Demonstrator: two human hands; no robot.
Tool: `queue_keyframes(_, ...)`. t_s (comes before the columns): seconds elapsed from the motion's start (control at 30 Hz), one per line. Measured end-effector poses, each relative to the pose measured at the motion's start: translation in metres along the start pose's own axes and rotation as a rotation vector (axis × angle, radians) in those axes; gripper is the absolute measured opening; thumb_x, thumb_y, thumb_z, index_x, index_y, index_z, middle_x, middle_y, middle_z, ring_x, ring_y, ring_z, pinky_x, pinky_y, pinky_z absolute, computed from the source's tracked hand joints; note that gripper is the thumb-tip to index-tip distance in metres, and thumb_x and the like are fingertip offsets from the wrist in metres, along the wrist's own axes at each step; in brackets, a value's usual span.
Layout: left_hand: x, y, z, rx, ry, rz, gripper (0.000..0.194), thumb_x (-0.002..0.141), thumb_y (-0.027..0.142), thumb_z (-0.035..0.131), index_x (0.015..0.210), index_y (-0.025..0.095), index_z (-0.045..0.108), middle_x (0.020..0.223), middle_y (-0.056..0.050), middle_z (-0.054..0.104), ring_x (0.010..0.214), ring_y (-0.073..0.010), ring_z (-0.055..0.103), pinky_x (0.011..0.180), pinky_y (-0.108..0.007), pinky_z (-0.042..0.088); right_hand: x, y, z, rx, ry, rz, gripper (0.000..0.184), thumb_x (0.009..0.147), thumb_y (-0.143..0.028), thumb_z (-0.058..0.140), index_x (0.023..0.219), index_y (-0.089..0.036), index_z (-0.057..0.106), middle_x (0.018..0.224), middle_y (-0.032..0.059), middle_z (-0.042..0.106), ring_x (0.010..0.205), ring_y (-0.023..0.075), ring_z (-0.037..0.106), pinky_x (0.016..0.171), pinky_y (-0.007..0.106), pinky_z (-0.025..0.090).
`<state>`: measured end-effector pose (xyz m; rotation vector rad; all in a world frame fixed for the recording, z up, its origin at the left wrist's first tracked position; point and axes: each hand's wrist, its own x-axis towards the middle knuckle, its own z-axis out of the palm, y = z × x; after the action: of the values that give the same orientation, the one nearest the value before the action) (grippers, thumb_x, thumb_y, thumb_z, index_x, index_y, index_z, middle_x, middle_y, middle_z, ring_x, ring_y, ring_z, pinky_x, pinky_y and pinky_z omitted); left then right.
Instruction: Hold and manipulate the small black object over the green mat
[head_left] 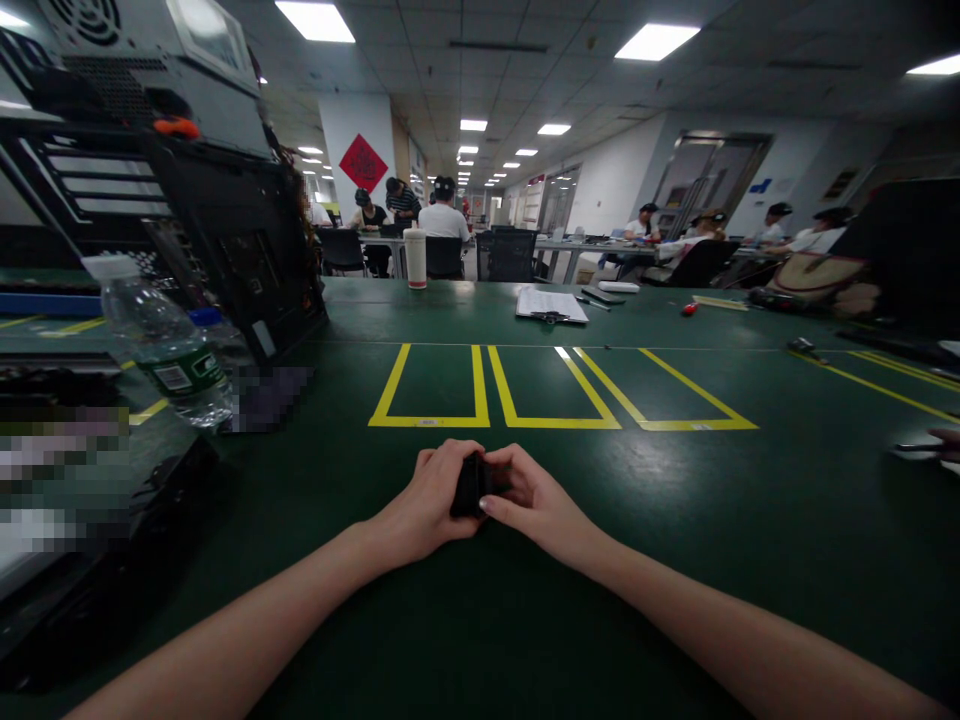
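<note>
Both hands meet on the green table [675, 520]: left hand [427, 500] and right hand [536, 500] together clasp a small black object [469, 485], perhaps a case, just below the yellow boxes [555, 390].

You are seated in a large open workroom, something between an office and an assembly hall: a long green table [675, 600] marked with yellow taped boxes [555, 390] stretches ahead of you. Ceiling light panels [656, 40] run in rows overhead. Other people [442, 215] sit working at more tables further back, and an opened computer case [165, 170] stands at your left.
</note>
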<state>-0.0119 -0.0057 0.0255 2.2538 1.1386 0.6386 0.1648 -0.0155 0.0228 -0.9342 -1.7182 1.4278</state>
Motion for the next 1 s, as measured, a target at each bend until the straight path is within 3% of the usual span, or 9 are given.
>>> queue_keyframes(0.23, 0.0006, -0.0002, 0.0009, -0.002, 0.006, -0.002, 0.056, 0.065, 0.019, 0.063, 0.111, 0.026, 0.033, 0.112, -0.005, 0.040, 0.101, -0.0258, 0.042, 0.079, -0.042, 0.040, 0.0002, 0.0018, 0.0015, 0.070, 0.014, -0.008, 0.022, 0.076, -0.024, 0.054, 0.096, -0.023, 0.044, 0.100, 0.0014, 0.050, 0.096, 0.0173, 0.053, 0.079, 0.035, 0.048)
queue_keyframes(0.4, 0.0007, -0.0004, 0.0016, -0.012, 0.000, -0.024, 0.055, 0.065, 0.020, 0.063, 0.111, 0.027, 0.033, 0.112, -0.004, 0.041, 0.102, -0.0265, 0.042, 0.079, -0.043, 0.041, 0.0002, -0.0019, 0.0006, 0.046, 0.023, 0.013, 0.030, 0.076, -0.022, 0.054, 0.104, -0.023, 0.043, 0.106, 0.0027, 0.048, 0.101, 0.0174, 0.049, 0.086, 0.036, 0.045)
queue_keyframes(0.53, 0.0000, -0.0008, 0.0011, -0.010, 0.004, -0.025, 0.056, 0.064, 0.018, 0.063, 0.111, 0.027, 0.033, 0.112, -0.004, 0.041, 0.101, -0.0262, 0.041, 0.078, -0.042, 0.041, 0.0001, -0.0023, -0.0005, 0.033, -0.006, 0.005, 0.027, 0.075, -0.022, 0.055, 0.099, -0.022, 0.045, 0.103, 0.0023, 0.050, 0.099, 0.0173, 0.051, 0.085, 0.036, 0.044)
queue_keyframes(0.77, -0.0005, 0.0057, -0.0068, -0.005, -0.041, 0.051, 0.053, 0.068, 0.020, 0.060, 0.113, 0.026, 0.033, 0.112, -0.005, 0.042, 0.101, -0.0246, 0.042, 0.082, -0.042, 0.038, 0.0006, 0.0030, 0.0011, 0.098, 0.012, -0.015, 0.022, 0.075, -0.023, 0.054, 0.095, -0.023, 0.045, 0.100, 0.0011, 0.050, 0.098, 0.0172, 0.052, 0.081, 0.035, 0.046)
queue_keyframes(1.0, 0.0009, -0.0009, 0.0026, -0.013, 0.011, -0.010, 0.057, 0.064, 0.019, 0.064, 0.111, 0.027, 0.033, 0.112, -0.004, 0.041, 0.102, -0.0262, 0.041, 0.080, -0.042, 0.040, -0.0004, -0.0036, -0.0002, 0.024, 0.011, 0.018, 0.029, 0.076, -0.023, 0.053, 0.104, -0.022, 0.043, 0.107, 0.0030, 0.048, 0.102, 0.0174, 0.049, 0.088, 0.037, 0.043)
